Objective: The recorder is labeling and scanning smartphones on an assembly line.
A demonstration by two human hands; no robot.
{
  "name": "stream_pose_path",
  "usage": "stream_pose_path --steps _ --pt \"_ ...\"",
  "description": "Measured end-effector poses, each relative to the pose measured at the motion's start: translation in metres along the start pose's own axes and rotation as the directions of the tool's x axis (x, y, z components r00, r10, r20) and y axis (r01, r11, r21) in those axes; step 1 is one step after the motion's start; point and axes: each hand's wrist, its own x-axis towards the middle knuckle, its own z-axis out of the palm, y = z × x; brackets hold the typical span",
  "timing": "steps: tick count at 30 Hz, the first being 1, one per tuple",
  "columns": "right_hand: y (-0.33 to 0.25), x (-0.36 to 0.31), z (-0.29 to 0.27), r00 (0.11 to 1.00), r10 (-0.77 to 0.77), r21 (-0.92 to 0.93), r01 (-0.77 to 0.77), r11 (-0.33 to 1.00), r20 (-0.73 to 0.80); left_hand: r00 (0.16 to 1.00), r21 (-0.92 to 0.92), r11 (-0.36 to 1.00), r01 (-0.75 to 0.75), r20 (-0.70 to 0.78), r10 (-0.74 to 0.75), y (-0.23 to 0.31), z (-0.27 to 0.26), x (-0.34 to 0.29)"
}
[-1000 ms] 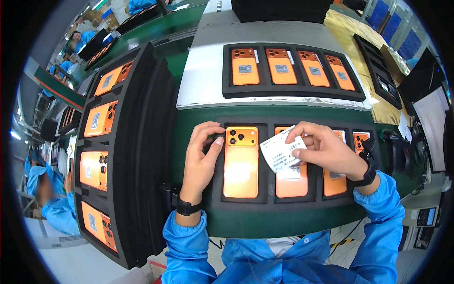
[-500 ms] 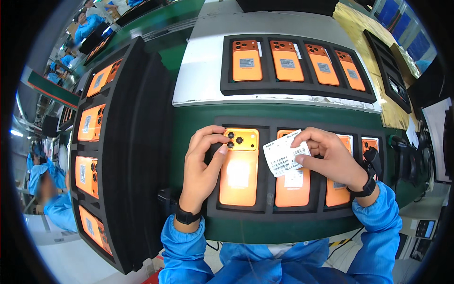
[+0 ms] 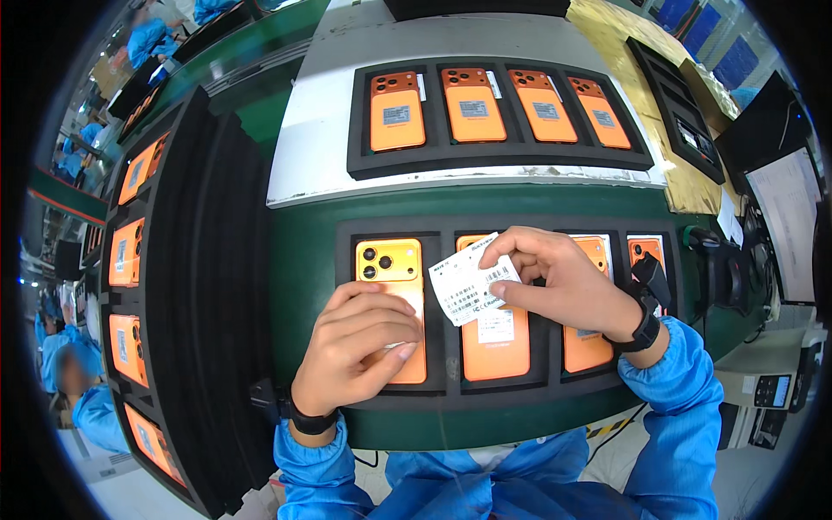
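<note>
My left hand [image 3: 360, 351] lies across the lower back of an orange phone [image 3: 389, 258], its fingers loosely bent and holding nothing. The phone sits camera side up in the leftmost slot of a dark foam tray [image 3: 451, 394]. Between the thumb and fingers of my right hand [image 3: 555, 282] is a white printed label sheet [image 3: 468, 284], held above a second orange phone [image 3: 496, 360]. That phone has a white label on its back. My right forearm and hand partly cover a third phone [image 3: 588, 351] and a fourth one [image 3: 646, 250].
Beyond stands another foam tray [image 3: 503, 165] of orange phones on a white board. A tall stack of black foam trays [image 3: 195, 286] with phones rises at the left. To the right are a black handheld scanner [image 3: 724, 269] and a monitor [image 3: 784, 212].
My left hand has slid from the phone's camera area down onto its lower back. The right hand still holds the label sheet. The whole view has shifted slightly.
</note>
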Motion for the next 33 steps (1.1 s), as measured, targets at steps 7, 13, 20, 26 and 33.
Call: stream_pose_path --steps 7,13,20,26,33 --pt "-0.002 0.002 0.001 1.000 0.027 0.051 -0.026 0.998 -0.009 0.986 0.246 0.966 -0.073 0.165 0.033 0.018 0.008 0.003" --pt "-0.004 0.003 -0.001 0.996 0.088 0.168 -0.091 0.982 0.024 0.994 0.234 0.971 -0.049 0.108 0.024 0.021 0.009 0.001" --pt "-0.024 0.007 0.019 0.996 0.060 0.151 -0.069 0.986 0.059 0.924 0.195 0.970 -0.145 -0.324 0.203 0.010 0.008 -0.014" --pt "-0.032 0.028 0.043 0.965 0.136 0.137 -0.170 0.976 0.225 0.891 0.149 0.980 -0.134 -0.414 0.185 0.006 0.010 -0.017" --pt "-0.044 0.016 0.035 0.980 -0.197 -0.544 0.168 0.822 0.006 0.896 0.138 0.981 -0.139 -0.405 0.184 0.010 0.006 -0.020"
